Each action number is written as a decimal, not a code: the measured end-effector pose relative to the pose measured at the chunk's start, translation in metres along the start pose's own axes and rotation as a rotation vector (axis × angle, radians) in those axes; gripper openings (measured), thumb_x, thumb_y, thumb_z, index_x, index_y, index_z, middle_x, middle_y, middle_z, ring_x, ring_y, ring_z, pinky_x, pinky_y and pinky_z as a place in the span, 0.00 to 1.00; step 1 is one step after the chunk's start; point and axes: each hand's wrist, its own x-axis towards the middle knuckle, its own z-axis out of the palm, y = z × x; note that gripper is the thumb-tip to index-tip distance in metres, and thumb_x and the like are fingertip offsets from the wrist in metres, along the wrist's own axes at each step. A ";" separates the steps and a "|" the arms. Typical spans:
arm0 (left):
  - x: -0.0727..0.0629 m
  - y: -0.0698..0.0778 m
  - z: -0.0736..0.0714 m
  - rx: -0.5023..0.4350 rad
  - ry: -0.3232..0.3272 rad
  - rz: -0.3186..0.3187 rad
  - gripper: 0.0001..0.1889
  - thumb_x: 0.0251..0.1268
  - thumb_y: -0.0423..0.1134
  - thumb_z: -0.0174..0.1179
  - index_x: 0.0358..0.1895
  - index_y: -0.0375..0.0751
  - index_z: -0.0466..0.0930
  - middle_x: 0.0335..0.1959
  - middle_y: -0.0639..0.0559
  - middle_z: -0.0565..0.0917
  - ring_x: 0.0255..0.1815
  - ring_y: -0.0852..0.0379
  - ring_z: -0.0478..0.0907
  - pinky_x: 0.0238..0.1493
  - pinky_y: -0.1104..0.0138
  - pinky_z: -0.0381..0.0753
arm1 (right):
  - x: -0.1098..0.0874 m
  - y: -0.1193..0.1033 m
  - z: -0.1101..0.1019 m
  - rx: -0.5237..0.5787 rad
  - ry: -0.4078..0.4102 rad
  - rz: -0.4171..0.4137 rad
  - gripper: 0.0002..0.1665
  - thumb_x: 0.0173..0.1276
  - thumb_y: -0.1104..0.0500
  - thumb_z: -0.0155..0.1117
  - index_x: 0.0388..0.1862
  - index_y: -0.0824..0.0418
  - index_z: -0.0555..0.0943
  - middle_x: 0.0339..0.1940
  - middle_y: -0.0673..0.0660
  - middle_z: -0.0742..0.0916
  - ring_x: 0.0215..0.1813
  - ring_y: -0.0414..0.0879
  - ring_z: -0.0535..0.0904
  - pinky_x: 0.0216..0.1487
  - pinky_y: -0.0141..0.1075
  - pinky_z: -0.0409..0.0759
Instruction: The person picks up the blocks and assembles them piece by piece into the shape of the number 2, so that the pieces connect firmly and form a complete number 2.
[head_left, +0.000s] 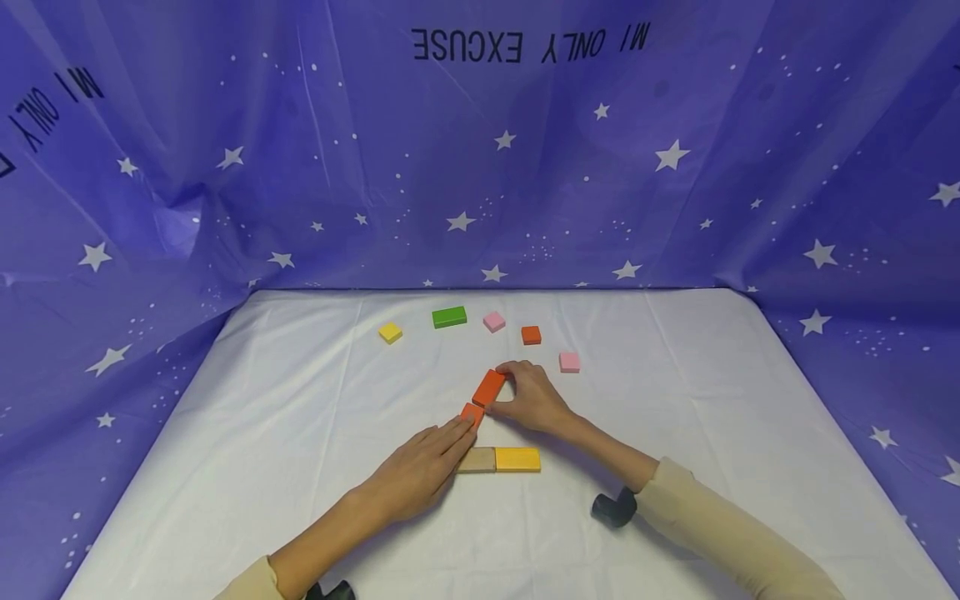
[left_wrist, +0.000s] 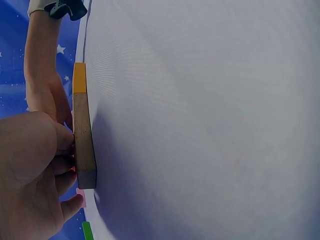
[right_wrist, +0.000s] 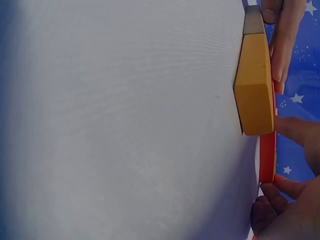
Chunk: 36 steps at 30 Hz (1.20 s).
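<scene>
My right hand [head_left: 534,402] pinches an orange-red block [head_left: 489,388] by its two ends, thumb at the near end and fingers at the far one. This block lies slanted on the white table, end to end with a second orange-red block [head_left: 472,412]. Straight fingers of my left hand [head_left: 417,471] rest on that second block and cover most of it. Just nearer than both, a plain wooden block [head_left: 480,460] and a yellow block [head_left: 517,460] form a straight row. In the left wrist view the wooden block [left_wrist: 84,132] passes beside the left fingers.
Across the back of the white-covered table [head_left: 285,400] lie a small yellow block [head_left: 391,333], a green block [head_left: 449,317], a pink block [head_left: 494,322], a small red block [head_left: 531,335] and another pink block [head_left: 569,362]. A purple starred curtain [head_left: 390,192] stands behind.
</scene>
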 end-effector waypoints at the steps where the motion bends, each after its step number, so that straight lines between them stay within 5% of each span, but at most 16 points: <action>1: 0.000 0.000 0.000 -0.001 -0.001 0.000 0.26 0.75 0.38 0.54 0.72 0.34 0.67 0.74 0.41 0.66 0.75 0.48 0.62 0.67 0.53 0.68 | 0.000 0.000 0.000 0.001 -0.004 0.000 0.38 0.54 0.52 0.80 0.61 0.66 0.79 0.56 0.61 0.83 0.59 0.58 0.74 0.64 0.47 0.71; 36: 0.001 0.001 -0.001 -0.024 -0.010 -0.014 0.26 0.76 0.38 0.53 0.73 0.34 0.67 0.74 0.41 0.66 0.75 0.48 0.62 0.67 0.53 0.68 | -0.001 0.001 0.002 -0.009 -0.025 -0.048 0.34 0.57 0.56 0.78 0.63 0.62 0.79 0.59 0.59 0.82 0.63 0.58 0.72 0.65 0.48 0.69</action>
